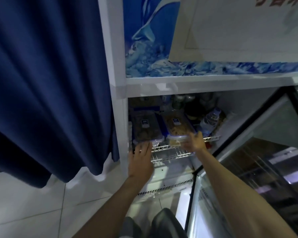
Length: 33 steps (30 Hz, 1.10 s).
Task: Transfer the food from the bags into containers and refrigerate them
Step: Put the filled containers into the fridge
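So 2 food containers sit side by side on the fridge's wire shelf (169, 148). Left hand (141, 158) is flat, fingers spread loose, tips touching the left container (144, 127). Right hand (194, 141) has its fingers curled around the right container's (175, 127) front corner, gripping it.

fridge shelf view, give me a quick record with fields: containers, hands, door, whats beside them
containers: left container and right container, side by side on the wire shelf
lids: clear with blue rims, both on
left hand: open, fingertips at the left container's front edge
right hand: gripping the right container's front corner
fridge door: open, glass, swung to the right
beside: water bottle right of the containers
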Each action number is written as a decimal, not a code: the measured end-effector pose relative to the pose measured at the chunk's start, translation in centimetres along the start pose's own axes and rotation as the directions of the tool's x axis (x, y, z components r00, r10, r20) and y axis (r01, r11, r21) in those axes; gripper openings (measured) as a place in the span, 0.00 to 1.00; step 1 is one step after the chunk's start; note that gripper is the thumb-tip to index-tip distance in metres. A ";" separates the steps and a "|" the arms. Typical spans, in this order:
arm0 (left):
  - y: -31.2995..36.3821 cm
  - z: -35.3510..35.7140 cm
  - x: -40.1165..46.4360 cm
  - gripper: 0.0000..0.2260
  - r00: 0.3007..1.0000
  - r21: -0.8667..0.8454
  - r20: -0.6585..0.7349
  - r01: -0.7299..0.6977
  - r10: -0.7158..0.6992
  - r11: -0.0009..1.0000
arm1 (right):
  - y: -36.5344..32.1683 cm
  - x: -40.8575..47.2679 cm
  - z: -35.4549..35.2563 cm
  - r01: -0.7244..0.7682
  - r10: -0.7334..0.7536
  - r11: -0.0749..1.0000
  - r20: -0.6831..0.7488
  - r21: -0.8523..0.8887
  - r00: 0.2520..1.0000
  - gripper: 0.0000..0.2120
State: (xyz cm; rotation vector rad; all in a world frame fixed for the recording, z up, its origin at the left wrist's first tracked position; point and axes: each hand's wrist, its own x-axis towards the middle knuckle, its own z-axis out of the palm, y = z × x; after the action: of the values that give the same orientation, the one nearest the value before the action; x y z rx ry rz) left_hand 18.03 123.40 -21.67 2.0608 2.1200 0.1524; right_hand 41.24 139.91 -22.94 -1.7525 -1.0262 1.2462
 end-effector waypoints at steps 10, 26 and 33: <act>-0.6 1.0 1.1 0.31 0.984 0.027 -0.175 -0.034 0.038 0.999 | -1.1 -1.5 2.4 0.100 -0.134 0.978 -0.186 -0.181 0.973 0.05; -1.0 -8.4 -5.4 0.31 0.971 -0.017 0.163 -0.172 0.173 0.985 | -2.5 -18.5 -0.1 0.413 -0.447 0.526 0.172 -0.743 0.878 0.25; -0.5 -10.5 -12.6 0.25 0.966 -0.045 0.075 -0.246 0.248 0.968 | 0.4 -33.3 -3.1 0.420 -0.446 0.527 0.181 -0.739 0.877 0.21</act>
State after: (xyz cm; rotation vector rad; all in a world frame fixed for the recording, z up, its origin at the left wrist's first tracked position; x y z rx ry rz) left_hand 15.68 111.33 -10.81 2.2638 1.7962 0.1371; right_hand 37.40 109.21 -10.24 -1.8819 -2.0423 0.4406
